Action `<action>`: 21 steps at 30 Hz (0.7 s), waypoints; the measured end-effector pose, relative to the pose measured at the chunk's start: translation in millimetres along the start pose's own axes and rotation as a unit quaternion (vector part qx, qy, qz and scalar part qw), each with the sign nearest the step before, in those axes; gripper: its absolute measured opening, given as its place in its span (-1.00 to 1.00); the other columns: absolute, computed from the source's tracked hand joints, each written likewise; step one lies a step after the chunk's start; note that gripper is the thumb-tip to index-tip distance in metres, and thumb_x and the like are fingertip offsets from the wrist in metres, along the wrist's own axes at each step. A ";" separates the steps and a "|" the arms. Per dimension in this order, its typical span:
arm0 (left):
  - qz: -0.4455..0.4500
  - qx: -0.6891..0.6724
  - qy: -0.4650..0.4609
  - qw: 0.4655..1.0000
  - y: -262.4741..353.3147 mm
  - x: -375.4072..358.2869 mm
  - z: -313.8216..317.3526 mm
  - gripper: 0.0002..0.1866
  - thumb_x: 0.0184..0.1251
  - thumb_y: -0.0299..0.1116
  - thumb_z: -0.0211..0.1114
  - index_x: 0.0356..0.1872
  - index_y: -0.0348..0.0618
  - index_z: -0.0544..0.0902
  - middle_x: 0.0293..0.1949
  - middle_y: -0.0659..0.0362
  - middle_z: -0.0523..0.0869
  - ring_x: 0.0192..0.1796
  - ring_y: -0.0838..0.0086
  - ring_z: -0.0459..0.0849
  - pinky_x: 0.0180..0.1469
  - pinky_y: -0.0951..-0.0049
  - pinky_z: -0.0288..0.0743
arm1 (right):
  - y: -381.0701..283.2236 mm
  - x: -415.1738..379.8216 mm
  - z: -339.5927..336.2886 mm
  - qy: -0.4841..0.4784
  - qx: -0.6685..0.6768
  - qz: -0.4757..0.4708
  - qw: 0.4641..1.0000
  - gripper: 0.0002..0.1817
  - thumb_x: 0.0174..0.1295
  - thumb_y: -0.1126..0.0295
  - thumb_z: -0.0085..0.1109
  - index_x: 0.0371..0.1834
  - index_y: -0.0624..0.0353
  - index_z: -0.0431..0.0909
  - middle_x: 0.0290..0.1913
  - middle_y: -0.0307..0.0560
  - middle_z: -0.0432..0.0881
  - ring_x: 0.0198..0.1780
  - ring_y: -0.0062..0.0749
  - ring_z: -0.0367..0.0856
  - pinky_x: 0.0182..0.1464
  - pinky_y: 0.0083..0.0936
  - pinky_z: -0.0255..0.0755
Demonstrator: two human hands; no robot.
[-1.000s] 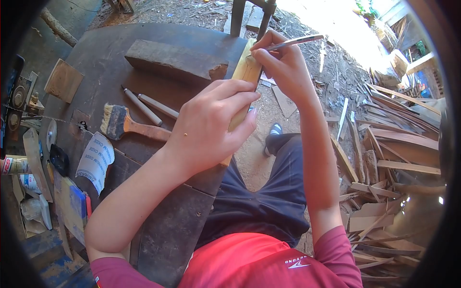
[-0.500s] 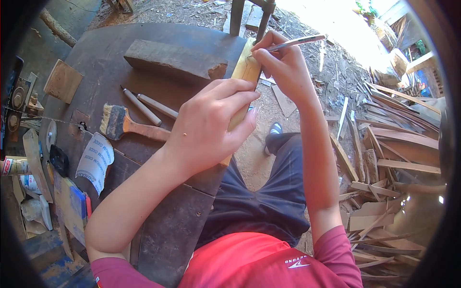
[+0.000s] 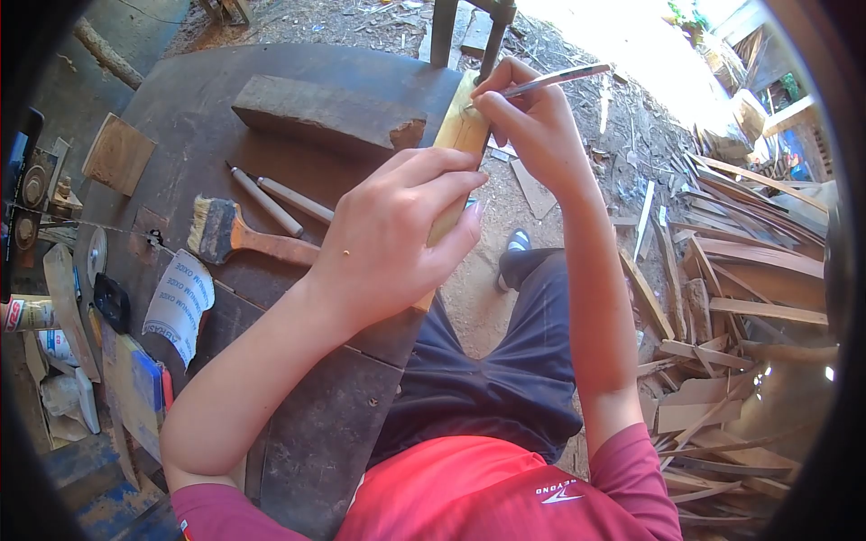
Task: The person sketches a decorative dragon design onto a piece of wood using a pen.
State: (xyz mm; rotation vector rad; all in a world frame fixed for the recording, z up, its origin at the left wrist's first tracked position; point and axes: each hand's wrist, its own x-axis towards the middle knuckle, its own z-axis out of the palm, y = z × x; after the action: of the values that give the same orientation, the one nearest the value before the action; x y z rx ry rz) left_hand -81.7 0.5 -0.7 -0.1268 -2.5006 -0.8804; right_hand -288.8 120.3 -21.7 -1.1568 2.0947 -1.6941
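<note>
A light yellowish wooden piece (image 3: 464,126) lies along the right edge of the dark worktable (image 3: 316,433). Closed around its middle is my left hand (image 3: 397,225), palm down, fingers over the top and thumb at the near side. My right hand (image 3: 532,113) pinches a slim pencil-like tool (image 3: 564,76), its tip touching the wood's far part. Left of the wood sits a thick dark wooden block (image 3: 316,110). Two light sticks, one a pointed tool (image 3: 266,200), and a wide brush (image 3: 262,242) lie beside my left forearm.
A curled sandpaper sheet (image 3: 180,302), a black object (image 3: 112,302) and a square wood piece (image 3: 119,153) are on the table's left. Wood offcuts (image 3: 722,298) heap on the ground at the right. Dark metal legs (image 3: 444,36) stand beyond the far edge.
</note>
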 end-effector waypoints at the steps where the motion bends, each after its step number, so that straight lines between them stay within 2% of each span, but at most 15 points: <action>1: 0.000 -0.001 0.000 1.000 0.1 0.3 -0.2 -0.70 0.55 -0.39 0.46 0.19 -0.25 0.87 0.25 0.00 0.86 0.31 0.06 0.82 0.43 0.12 0.67 | -0.5 0.3 -0.3 -0.002 -0.002 0.000 1.000 -0.75 0.43 0.30 0.36 -0.09 0.31 0.73 -0.39 -0.11 0.72 -0.37 -0.51 0.68 -0.27 -0.43 0.57; 21: 0.000 -0.002 0.002 1.000 -0.4 0.1 -0.2 -0.71 0.55 -0.39 0.46 0.18 -0.26 0.87 0.23 0.00 0.86 0.29 0.07 0.83 0.41 0.12 0.68 | -1.7 0.1 -2.1 -0.013 0.003 -0.010 1.000 -0.76 0.43 0.28 0.36 -0.14 0.29 0.71 -0.41 -0.11 0.72 -0.40 -0.51 0.70 -0.29 -0.45 0.59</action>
State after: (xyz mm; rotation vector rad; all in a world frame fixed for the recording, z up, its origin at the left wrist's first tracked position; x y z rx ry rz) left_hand -81.8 0.0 -0.8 -0.1273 -2.4954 -0.8835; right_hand -289.4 121.7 -19.5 -1.1963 2.0681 -1.6842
